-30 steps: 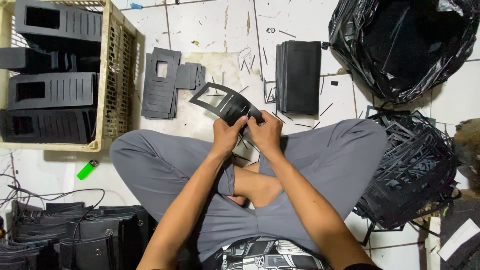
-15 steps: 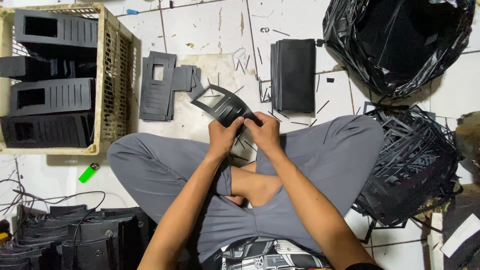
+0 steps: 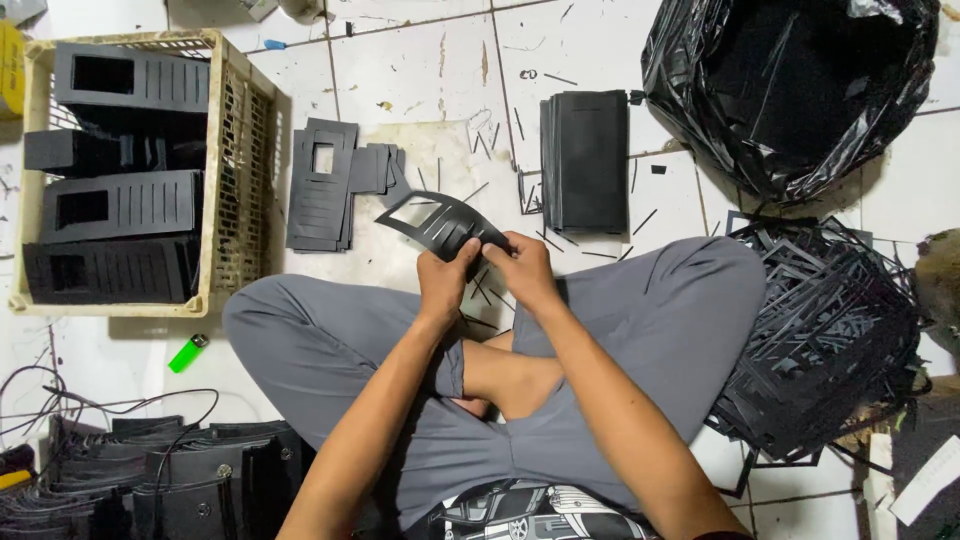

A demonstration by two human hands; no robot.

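Black slotted panel [image 3: 440,222] held above the floor, just past the knees, tilted. Left hand [image 3: 447,280] pinches its near edge; right hand [image 3: 522,272] grips the near-right corner. Far left, panel stack [image 3: 322,185] flat on tile; far right, second stack [image 3: 585,160]. Bare tile between them. Crate [image 3: 232,165] far left, bag [image 3: 790,90] far right, scrap heap [image 3: 825,340] right.

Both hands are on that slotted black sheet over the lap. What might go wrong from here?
1. The slotted black sheet, pinched at one end by the left hand and right hand, already bows; its thin ribs might tear.
2. Loose black strips lie on the tiled floor by the knees and could get mixed into the flat stack.
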